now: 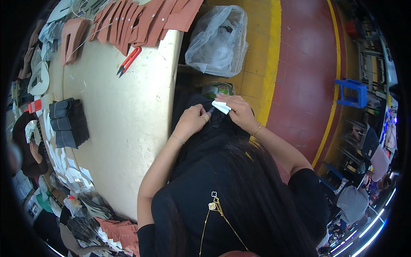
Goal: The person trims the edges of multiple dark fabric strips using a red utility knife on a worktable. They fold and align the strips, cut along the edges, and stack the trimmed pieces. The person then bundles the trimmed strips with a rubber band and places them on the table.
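Note:
Over my lap, beside the table's edge, my two hands are close together. My right hand (241,112) grips a small folded white piece (221,107), cloth or paper; I cannot tell which. Just left of it, my left hand (192,121) is closed in a pinch with its fingertips near the white piece. What those fingertips hold, if anything, is too small to make out. Dark clothing lies beneath both hands. On the table, away from my hands, lies a pair of red-handled thread snips (129,61).
The pale table (128,120) fills my left side. Coral fabric pieces (141,21) lie at its far end, bundled dark pieces (68,123) at its left. A plastic-lined bin (217,40) stands ahead on the floor. A blue stool (352,92) is across the red aisle. Other people work at both sides.

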Demonstrator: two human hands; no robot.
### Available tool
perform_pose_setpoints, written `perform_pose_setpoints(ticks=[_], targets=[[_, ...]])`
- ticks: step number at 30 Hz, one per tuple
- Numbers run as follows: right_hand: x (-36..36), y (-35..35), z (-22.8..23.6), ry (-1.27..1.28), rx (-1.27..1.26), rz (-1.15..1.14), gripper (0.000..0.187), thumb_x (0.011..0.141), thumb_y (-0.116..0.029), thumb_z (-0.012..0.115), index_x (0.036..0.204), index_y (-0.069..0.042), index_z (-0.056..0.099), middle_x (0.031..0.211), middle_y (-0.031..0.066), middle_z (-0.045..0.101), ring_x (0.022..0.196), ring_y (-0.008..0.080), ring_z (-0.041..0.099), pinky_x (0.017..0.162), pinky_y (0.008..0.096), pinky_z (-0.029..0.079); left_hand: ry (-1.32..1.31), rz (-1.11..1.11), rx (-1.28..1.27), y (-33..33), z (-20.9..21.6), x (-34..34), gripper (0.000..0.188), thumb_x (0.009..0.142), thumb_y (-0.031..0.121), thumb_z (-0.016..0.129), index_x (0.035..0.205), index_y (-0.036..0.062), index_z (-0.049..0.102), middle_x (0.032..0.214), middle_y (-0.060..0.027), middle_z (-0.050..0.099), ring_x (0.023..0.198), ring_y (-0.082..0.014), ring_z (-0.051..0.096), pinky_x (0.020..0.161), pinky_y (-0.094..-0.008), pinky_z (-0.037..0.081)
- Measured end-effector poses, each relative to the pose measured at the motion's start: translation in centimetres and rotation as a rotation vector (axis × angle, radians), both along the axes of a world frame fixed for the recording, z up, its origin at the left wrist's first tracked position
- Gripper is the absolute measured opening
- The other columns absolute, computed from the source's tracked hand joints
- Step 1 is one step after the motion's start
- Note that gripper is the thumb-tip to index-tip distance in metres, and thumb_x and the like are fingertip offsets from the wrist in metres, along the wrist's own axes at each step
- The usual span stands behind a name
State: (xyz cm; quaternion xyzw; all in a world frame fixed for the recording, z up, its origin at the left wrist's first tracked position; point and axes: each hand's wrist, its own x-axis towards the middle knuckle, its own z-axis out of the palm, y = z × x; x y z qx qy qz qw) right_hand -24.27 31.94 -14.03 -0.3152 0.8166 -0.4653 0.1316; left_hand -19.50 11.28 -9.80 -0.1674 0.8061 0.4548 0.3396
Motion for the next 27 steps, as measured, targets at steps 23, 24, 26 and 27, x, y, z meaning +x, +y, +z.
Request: perform_pose_setpoints(ticks=[23, 24, 26, 27], targets=[[-2.7, 1.5, -1.4, -0.156, 0.049, -0.243, 0.019, 0.086, -0.009, 0.061, 0.099, 0.005, 0.058, 0.086, 0.0129, 0.054, 0.073, 0.0258, 0.054, 0.067, 0.0305, 0.044, 0.513, -0.473, -0.445, 3.7, 1.7, 0.9, 0.024, 0.078, 0.019, 0.07, 0.092, 0.0, 0.068, 0.1, -0.015, 0.058, 0.095, -0.0313, 0.06, 0.079, -0.0379, 0.051], [-2.7, 1.4, -1.4, -0.194, 0.072, -0.257, 0.019, 0.086, -0.008, 0.061, 0.099, 0.005, 0.058, 0.087, 0.0127, 0.055, 0.076, 0.0255, 0.055, 0.068, 0.0301, 0.044, 0.523, -0.499, -0.476, 4.1, 1.7, 0.6, 0.024, 0.078, 0.02, 0.071, 0.09, -0.0001, 0.068, 0.1, -0.0147, 0.058, 0.096, -0.0308, 0.059, 0.079, -0.0374, 0.05], [-2.6, 1.2, -1.4, -0.204, 0.075, -0.267, 0.018, 0.086, -0.006, 0.061, 0.101, 0.005, 0.059, 0.091, 0.0124, 0.057, 0.081, 0.025, 0.057, 0.072, 0.0293, 0.045, 0.666, -0.384, -0.32, 4.5, 1.9, 0.0, 0.021, 0.078, 0.019, 0.071, 0.087, -0.0003, 0.068, 0.101, -0.0152, 0.058, 0.095, -0.0311, 0.058, 0.081, -0.0364, 0.049], [-2.6, 1.2, -1.4, -0.219, 0.005, -0.274, 0.018, 0.086, -0.004, 0.06, 0.102, 0.004, 0.06, 0.094, 0.012, 0.058, 0.085, 0.0246, 0.058, 0.075, 0.0289, 0.046, 0.662, -0.353, -0.244, 4.7, 2.2, -0.3, 0.02, 0.078, 0.018, 0.071, 0.085, -0.0004, 0.068, 0.101, -0.0154, 0.058, 0.095, -0.0312, 0.057, 0.082, -0.0359, 0.048]])
